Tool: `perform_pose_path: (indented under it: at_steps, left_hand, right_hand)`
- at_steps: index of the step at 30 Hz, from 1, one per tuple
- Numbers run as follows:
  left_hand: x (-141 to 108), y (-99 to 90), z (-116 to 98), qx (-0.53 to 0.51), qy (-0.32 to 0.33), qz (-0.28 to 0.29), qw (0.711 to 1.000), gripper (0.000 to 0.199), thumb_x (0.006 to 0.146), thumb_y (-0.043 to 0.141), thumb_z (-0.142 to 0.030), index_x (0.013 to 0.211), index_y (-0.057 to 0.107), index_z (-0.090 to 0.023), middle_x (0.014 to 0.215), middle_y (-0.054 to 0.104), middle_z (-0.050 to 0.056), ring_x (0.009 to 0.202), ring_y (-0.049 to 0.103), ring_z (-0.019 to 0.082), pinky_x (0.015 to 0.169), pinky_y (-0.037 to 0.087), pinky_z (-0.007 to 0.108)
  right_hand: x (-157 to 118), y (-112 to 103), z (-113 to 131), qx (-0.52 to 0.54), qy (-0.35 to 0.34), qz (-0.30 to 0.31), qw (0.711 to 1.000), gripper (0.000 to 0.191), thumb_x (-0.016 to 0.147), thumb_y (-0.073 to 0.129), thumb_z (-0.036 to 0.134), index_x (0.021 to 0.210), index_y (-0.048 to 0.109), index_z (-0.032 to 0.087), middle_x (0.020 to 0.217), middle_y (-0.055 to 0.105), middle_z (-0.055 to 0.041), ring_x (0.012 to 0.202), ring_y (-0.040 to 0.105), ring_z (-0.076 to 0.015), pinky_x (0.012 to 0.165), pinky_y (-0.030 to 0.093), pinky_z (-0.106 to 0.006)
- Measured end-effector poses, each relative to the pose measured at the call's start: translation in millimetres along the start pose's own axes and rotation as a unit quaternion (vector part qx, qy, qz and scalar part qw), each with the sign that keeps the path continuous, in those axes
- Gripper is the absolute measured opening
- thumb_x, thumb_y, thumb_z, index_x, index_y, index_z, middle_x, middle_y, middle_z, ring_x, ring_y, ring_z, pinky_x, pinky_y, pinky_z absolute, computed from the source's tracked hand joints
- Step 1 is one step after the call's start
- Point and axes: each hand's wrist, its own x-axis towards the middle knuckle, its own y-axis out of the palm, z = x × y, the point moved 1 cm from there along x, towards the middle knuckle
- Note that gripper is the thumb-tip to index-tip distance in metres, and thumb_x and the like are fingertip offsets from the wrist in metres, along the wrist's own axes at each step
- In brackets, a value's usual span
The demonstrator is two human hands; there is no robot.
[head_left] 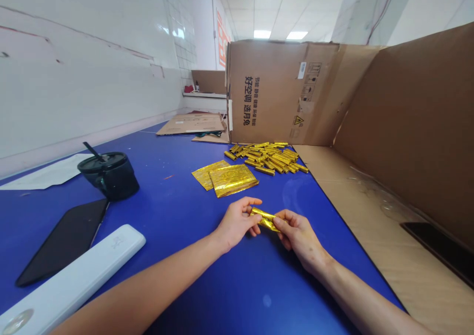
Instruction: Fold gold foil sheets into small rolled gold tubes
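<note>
Between my two hands, a small piece of gold foil point(265, 218) is partly rolled up, held above the blue table. My left hand point(239, 220) pinches its left end between thumb and fingers. The right end is gripped by my right hand point(296, 230), thumb on top. Just beyond my hands, flat gold foil sheets point(234, 180) lie overlapping on the table. Farther back is a heap of gold foil rolls point(272, 157), several of them lying across one another.
A dark mug point(116, 177) with a lid stands at the left, by a white paper point(48, 174), a black tablet-like slab point(64, 238) and a long white device point(77, 280). Large cardboard panels point(281, 95) wall off the back and right; flat cardboard point(192, 123) lies far left.
</note>
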Motion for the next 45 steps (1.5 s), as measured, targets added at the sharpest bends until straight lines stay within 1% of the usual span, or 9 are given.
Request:
perform_pose_path:
  at_steps: [5,7,12,16,21,31,37,42,45]
  left_hand:
    - [-1.1,-2.5,3.2,0.041,-0.009,0.067,0.997,0.034,0.070,0.054,-0.023,0.101,0.049,-0.011,0.043,0.050,-0.005,0.034,0.046,0.008,0.036,0.039,0.019]
    - [-1.3,-2.0,5.0,0.051,-0.021,0.072,0.996,0.029,0.071,0.052,-0.024,0.097,0.051,-0.010,0.040,0.050,-0.005,0.031,0.044,0.008,0.035,0.038,0.018]
    - [-0.2,-0.7,6.6,0.055,0.001,0.000,0.999,0.020,0.071,0.053,-0.023,0.086,0.054,-0.010,0.040,0.050,-0.004,0.032,0.045,0.007,0.034,0.036,0.016]
    - [1.2,-2.1,7.2,0.042,0.031,-0.050,0.997,0.022,0.071,0.053,-0.024,0.088,0.054,-0.010,0.041,0.051,-0.004,0.033,0.046,0.008,0.035,0.038,0.017]
    - [0.7,-1.4,7.1,0.037,0.050,-0.070,0.996,0.022,0.072,0.053,-0.023,0.090,0.054,-0.010,0.043,0.052,-0.004,0.036,0.049,0.008,0.037,0.039,0.017]
    - [-1.3,3.3,8.8,0.020,0.050,-0.081,0.995,0.019,0.072,0.051,-0.024,0.086,0.055,-0.011,0.042,0.051,-0.004,0.035,0.049,0.008,0.037,0.040,0.018]
    - [-1.7,4.2,7.8,0.019,0.032,-0.053,0.998,0.018,0.072,0.051,-0.024,0.084,0.054,-0.011,0.039,0.050,-0.005,0.033,0.047,0.009,0.035,0.040,0.018]
    - [-1.7,2.4,7.4,0.030,0.028,-0.042,0.998,0.015,0.072,0.051,-0.020,0.084,0.053,-0.012,0.041,0.051,-0.005,0.034,0.048,0.008,0.035,0.040,0.017]
    - [-1.9,2.6,6.4,0.043,0.022,-0.048,0.998,0.013,0.072,0.050,-0.018,0.083,0.053,-0.012,0.040,0.049,-0.005,0.033,0.047,0.007,0.034,0.039,0.016]
  right_hand:
    - [1.0,-3.1,2.0,-0.032,0.002,0.003,0.999,0.029,0.064,0.058,0.045,0.064,0.050,0.017,0.040,0.040,0.0084,0.033,0.027,-0.0039,0.031,0.017,-0.019]
    - [1.6,-4.2,1.7,-0.040,0.007,0.008,0.999,0.028,0.064,0.058,0.044,0.064,0.051,0.017,0.040,0.040,0.0085,0.032,0.027,-0.0039,0.031,0.017,-0.018]
    - [3.2,-7.9,0.2,0.004,-0.033,-0.031,0.999,0.030,0.065,0.060,0.041,0.080,0.046,0.019,0.045,0.048,0.0085,0.031,0.035,-0.0058,0.032,0.024,-0.018]
    - [3.7,-10.9,2.5,0.021,-0.082,-0.082,0.993,0.027,0.064,0.063,0.038,0.071,0.046,0.019,0.047,0.050,0.0069,0.038,0.043,-0.0073,0.039,0.032,-0.019]
    - [3.3,-10.1,4.0,-0.002,-0.057,-0.077,0.995,0.025,0.063,0.064,0.038,0.066,0.051,0.017,0.043,0.051,0.0047,0.038,0.044,-0.0085,0.041,0.034,-0.021]
    - [2.7,-6.8,3.4,0.077,0.001,-0.073,0.994,0.021,0.059,0.065,0.027,0.055,0.046,0.018,0.041,0.054,0.0031,0.037,0.049,-0.0100,0.042,0.039,-0.022]
    - [3.0,-8.1,2.9,0.141,0.017,-0.025,0.990,0.027,0.055,0.068,0.022,0.077,0.052,0.018,0.049,0.054,0.0068,0.037,0.049,-0.0093,0.044,0.044,-0.025]
    - [5.1,-12.3,0.5,0.130,0.049,0.035,0.990,0.017,0.058,0.067,0.023,0.061,0.052,0.015,0.049,0.053,0.0044,0.036,0.047,-0.0070,0.045,0.042,-0.024]
    - [4.4,-13.0,1.0,0.127,0.051,0.056,0.989,0.020,0.058,0.068,0.024,0.065,0.053,0.015,0.054,0.057,0.0025,0.040,0.051,-0.0087,0.046,0.043,-0.024]
